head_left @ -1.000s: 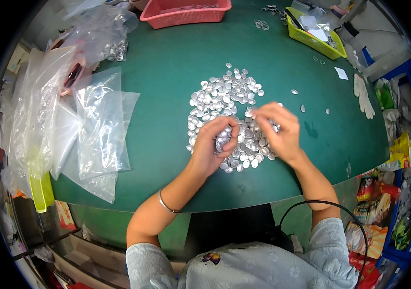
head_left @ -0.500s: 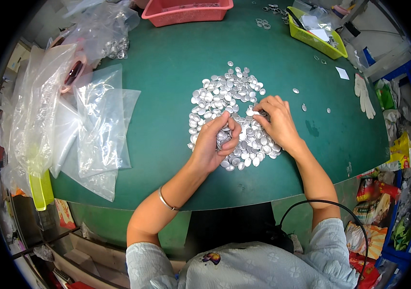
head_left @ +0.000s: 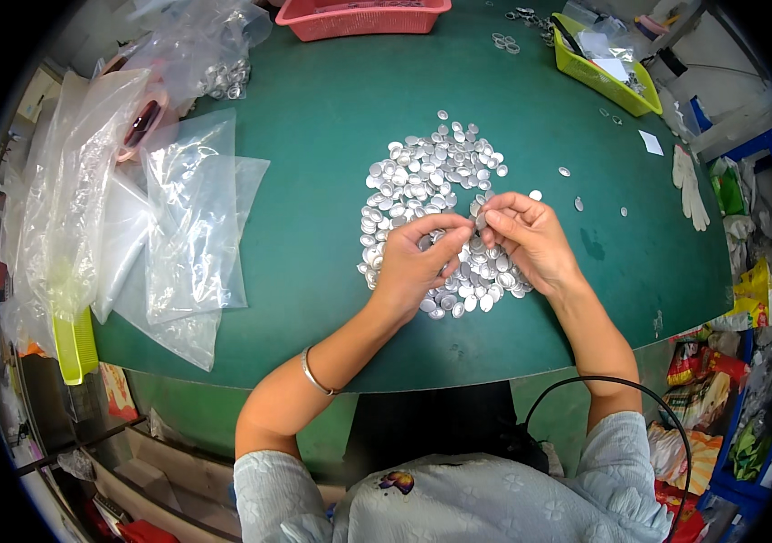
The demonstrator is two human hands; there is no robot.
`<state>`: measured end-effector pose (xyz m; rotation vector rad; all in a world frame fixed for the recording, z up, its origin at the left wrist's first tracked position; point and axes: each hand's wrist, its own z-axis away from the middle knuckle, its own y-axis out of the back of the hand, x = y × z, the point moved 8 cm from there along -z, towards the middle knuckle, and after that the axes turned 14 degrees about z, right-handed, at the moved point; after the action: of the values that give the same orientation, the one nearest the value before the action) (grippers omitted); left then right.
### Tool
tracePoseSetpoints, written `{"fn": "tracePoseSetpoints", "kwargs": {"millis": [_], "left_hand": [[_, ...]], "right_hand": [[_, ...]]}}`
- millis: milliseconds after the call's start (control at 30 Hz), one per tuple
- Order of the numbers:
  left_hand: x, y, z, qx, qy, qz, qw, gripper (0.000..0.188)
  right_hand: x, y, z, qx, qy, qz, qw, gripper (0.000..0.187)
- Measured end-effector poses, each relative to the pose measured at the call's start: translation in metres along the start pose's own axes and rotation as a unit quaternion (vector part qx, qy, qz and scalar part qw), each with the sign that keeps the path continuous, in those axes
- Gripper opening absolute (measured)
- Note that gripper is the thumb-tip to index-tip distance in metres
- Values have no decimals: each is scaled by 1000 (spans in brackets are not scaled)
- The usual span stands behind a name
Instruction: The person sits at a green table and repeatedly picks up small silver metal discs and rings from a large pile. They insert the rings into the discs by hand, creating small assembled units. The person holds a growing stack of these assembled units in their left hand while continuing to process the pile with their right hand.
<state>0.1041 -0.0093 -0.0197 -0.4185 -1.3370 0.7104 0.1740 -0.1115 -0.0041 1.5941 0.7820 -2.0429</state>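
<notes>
A loose pile of small silver oval metal pieces (head_left: 417, 181) lies in the middle of the green table. Above its lower part my hands meet, fingertips nearly touching. My left hand (head_left: 411, 264) is curled closed, thumb and forefinger toward the right hand, with some oval pieces partly showing inside the fingers. Between thumb and fingers, my right hand (head_left: 535, 244) pinches one oval metal piece (head_left: 482, 220), tilted on edge. How many pieces the left palm holds is hidden.
Clear plastic bags (head_left: 191, 217) cover the table's left side. A pink basket (head_left: 363, 22) stands at the far edge, a yellow-green basket (head_left: 605, 80) at far right. A white glove (head_left: 689, 188) lies near the right edge. A few single ovals (head_left: 578, 204) lie right of the pile.
My right hand has drawn back from the pile toward the left hand and now holds an oval piece up. My left hand has turned, its fingertips now meeting the right's. The view has shifted slightly.
</notes>
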Motion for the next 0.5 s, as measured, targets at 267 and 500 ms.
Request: {"fn": "tracePoseSetpoints", "kwargs": {"millis": [267, 500], "left_hand": [[-1, 3, 0, 19, 0, 7, 1000, 15], [1, 4, -1, 14, -8, 32, 999, 16]], "right_hand": [[-5, -3, 6, 38, 45, 68, 996, 10], [-6, -7, 6, 27, 52, 89, 994, 7]]}}
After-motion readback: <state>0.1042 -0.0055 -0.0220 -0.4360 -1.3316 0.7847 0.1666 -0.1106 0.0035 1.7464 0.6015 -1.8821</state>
